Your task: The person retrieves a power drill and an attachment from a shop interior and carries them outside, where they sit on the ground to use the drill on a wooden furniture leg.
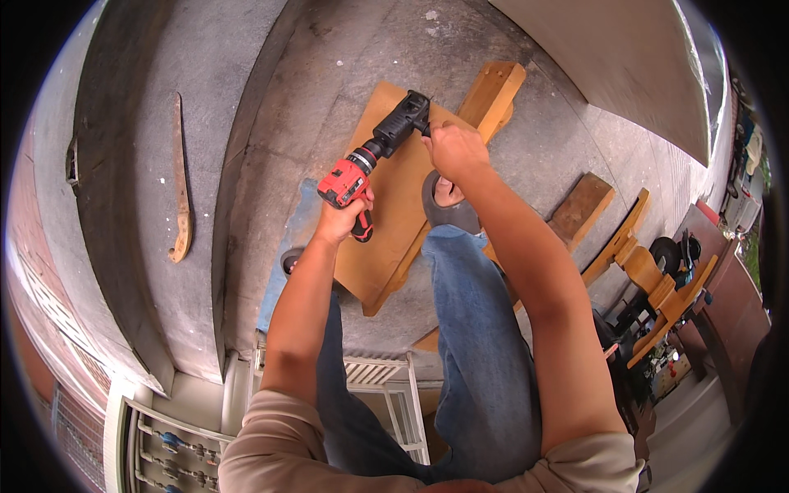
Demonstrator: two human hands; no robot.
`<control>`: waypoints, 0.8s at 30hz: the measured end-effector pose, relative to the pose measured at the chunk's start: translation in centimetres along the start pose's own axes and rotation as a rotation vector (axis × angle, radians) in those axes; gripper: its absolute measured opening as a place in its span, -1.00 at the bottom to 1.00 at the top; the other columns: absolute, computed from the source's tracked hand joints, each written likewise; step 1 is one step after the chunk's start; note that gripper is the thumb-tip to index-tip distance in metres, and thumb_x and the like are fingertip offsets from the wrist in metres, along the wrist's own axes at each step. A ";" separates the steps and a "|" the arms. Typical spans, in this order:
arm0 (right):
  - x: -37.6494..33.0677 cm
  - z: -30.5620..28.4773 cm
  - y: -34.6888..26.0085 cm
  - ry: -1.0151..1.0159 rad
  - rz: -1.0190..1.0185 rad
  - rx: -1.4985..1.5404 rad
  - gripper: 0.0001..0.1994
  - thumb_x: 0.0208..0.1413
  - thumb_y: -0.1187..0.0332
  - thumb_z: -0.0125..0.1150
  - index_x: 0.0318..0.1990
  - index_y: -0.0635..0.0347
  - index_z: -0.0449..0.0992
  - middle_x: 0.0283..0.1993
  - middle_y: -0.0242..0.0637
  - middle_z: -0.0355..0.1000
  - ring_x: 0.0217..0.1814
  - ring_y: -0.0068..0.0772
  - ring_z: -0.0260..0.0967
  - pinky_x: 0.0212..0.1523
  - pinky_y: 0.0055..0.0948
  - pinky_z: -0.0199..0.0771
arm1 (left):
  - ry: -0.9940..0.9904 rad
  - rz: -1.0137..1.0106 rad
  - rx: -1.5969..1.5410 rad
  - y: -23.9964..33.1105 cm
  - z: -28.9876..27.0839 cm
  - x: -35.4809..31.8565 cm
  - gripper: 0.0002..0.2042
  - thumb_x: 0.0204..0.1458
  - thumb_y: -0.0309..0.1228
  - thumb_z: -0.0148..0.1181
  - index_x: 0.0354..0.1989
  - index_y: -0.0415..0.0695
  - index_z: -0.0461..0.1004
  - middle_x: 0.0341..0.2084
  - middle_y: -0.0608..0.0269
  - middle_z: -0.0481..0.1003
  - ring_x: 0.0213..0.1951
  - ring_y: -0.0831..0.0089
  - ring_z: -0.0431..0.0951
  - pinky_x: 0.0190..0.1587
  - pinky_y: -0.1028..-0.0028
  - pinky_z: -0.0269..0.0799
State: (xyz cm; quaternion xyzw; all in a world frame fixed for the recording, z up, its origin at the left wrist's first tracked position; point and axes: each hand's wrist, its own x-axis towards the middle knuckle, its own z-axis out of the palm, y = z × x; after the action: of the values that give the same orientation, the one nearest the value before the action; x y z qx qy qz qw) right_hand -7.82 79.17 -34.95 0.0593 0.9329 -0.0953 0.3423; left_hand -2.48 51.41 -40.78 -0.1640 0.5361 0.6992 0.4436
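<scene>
My left hand (339, 220) is wrapped round the grip of a red and black cordless drill (345, 179). A long black attachment (400, 119) is fitted to the drill's front and points away to the upper right. My right hand (457, 151) is closed round a dark side handle at the attachment's far end; most of that handle is hidden by the fingers. Below the drill lies a flat orange-brown wooden board (394, 214), tilted across the floor. My right foot, in a grey sandal (448, 212), is at the board's right side.
A thick wooden beam (493, 94) lies beyond the board, over the concrete floor. At left, a curved handsaw (181, 189) rests on a grey step. Further right are a wood block (582, 209) and wooden chair-like parts (657, 287). Pipes with valves (173, 460) sit lower left.
</scene>
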 end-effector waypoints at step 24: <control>7.9 -4.2 5.7 -0.204 -0.100 0.175 -0.55 0.34 0.01 0.18 -0.08 0.32 0.61 -0.11 0.09 0.60 0.03 0.13 0.57 0.01 -0.01 0.56 | -0.032 -0.203 0.249 17.1 3.4 4.1 -0.82 -0.08 -0.62 0.14 -0.25 -0.22 0.48 -0.44 0.18 0.56 -0.48 0.42 0.58 -0.40 0.38 0.53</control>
State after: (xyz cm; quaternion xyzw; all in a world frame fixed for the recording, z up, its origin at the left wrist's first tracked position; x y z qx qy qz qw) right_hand -15.47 86.04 -37.74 0.0322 0.8831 -0.1987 0.4237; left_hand -17.50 55.69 -32.07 -0.1499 0.5919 0.5816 0.5375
